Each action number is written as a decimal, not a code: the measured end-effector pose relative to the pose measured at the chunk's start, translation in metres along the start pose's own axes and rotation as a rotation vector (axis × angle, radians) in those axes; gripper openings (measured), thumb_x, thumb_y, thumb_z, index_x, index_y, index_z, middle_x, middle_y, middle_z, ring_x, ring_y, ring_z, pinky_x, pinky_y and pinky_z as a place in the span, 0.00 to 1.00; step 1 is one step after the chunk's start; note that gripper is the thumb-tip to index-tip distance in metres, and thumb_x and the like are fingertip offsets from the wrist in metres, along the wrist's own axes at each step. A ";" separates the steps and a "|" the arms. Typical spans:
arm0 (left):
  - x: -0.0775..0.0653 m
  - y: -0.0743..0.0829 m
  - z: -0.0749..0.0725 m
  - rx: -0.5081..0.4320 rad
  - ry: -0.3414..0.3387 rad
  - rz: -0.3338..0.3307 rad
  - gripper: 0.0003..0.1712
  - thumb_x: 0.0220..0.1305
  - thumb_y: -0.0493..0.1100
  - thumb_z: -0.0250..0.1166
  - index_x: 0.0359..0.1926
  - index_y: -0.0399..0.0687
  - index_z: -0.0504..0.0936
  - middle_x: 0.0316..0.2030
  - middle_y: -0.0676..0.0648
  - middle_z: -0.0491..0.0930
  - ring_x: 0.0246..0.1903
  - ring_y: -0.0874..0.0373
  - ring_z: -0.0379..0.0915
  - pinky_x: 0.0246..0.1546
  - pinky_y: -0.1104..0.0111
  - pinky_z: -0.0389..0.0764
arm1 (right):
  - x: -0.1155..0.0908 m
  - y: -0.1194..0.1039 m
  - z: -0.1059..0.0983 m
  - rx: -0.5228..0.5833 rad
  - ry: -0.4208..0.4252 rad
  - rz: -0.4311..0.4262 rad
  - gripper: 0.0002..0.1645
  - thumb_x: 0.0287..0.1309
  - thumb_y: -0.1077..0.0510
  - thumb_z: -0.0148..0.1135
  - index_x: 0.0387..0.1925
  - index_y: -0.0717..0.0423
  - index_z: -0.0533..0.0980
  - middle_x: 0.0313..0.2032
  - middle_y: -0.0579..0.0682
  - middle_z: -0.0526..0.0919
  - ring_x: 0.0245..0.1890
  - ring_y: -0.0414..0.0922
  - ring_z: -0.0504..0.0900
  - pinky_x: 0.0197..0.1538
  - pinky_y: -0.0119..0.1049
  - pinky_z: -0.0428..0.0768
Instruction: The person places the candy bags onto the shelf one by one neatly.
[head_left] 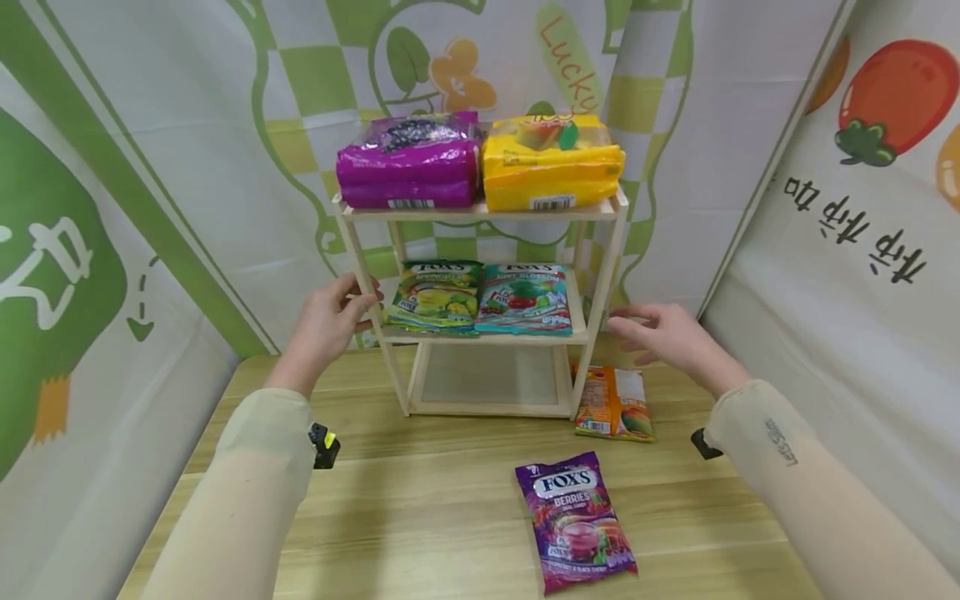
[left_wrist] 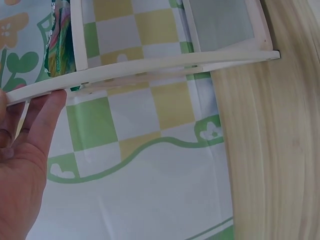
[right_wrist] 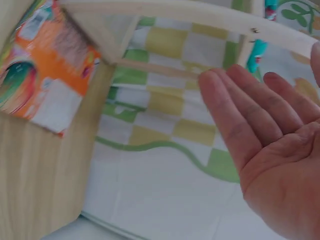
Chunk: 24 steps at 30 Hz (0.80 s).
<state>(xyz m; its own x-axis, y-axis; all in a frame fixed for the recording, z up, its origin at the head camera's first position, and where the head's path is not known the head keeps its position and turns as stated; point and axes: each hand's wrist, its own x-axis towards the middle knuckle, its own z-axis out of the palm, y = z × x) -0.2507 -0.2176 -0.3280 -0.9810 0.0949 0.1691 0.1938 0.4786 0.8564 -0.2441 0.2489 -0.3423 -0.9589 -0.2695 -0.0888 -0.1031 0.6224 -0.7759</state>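
Note:
A small wooden shelf rack [head_left: 486, 340] stands on the table. My left hand [head_left: 330, 321] is at its left post [left_wrist: 150, 65], thumb and fingers pinching it from either side. My right hand [head_left: 663, 333] is beside the right post [head_left: 602, 283], fingers fairly straight; in the right wrist view its palm [right_wrist: 285, 165] shows with nothing in it. On the top tier lie a purple bag [head_left: 408, 171] and a yellow bag [head_left: 551, 171]. Leaning on the middle tier are a green-yellow Fox's candy bag [head_left: 437, 296] and a teal Fox's candy bag [head_left: 523, 298].
An orange candy bag [head_left: 615, 404] lies by the rack's right foot, below my right hand. Nearer on the wooden table [head_left: 420, 500] lies a purple Fox's Berries bag [head_left: 576, 523]. Printed cloth walls [head_left: 825, 275] stand behind and on both sides.

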 end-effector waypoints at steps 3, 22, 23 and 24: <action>0.000 -0.001 0.000 -0.005 0.002 -0.008 0.18 0.81 0.42 0.51 0.63 0.36 0.72 0.59 0.33 0.76 0.60 0.39 0.75 0.60 0.59 0.83 | -0.003 0.013 0.003 -0.033 -0.049 0.044 0.49 0.69 0.30 0.55 0.75 0.60 0.62 0.62 0.66 0.78 0.57 0.59 0.83 0.50 0.48 0.89; 0.000 -0.001 0.000 -0.013 -0.010 0.002 0.19 0.82 0.43 0.50 0.63 0.36 0.72 0.59 0.33 0.75 0.60 0.39 0.75 0.60 0.60 0.83 | -0.029 0.074 0.058 -0.004 -0.335 0.295 0.66 0.65 0.33 0.64 0.81 0.55 0.34 0.75 0.75 0.50 0.69 0.74 0.63 0.50 0.67 0.84; 0.000 -0.001 0.000 -0.013 -0.012 0.002 0.19 0.82 0.43 0.50 0.63 0.35 0.72 0.60 0.33 0.75 0.60 0.39 0.75 0.59 0.60 0.83 | -0.030 0.075 0.061 -0.003 -0.338 0.301 0.67 0.64 0.32 0.64 0.81 0.56 0.34 0.75 0.75 0.49 0.69 0.75 0.63 0.51 0.67 0.84; 0.000 -0.001 0.000 -0.015 -0.014 0.002 0.19 0.82 0.43 0.50 0.63 0.35 0.72 0.60 0.32 0.75 0.60 0.39 0.75 0.60 0.60 0.83 | -0.031 0.076 0.064 0.000 -0.340 0.303 0.68 0.63 0.31 0.65 0.81 0.57 0.34 0.76 0.76 0.48 0.69 0.75 0.62 0.51 0.68 0.83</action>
<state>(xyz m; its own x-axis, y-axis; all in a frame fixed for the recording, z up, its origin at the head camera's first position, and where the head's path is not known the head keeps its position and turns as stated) -0.2510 -0.2183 -0.3288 -0.9805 0.1077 0.1643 0.1957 0.4651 0.8633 -0.2049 0.2573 -0.4382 -0.8043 -0.3013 -0.5122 0.1690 0.7104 -0.6832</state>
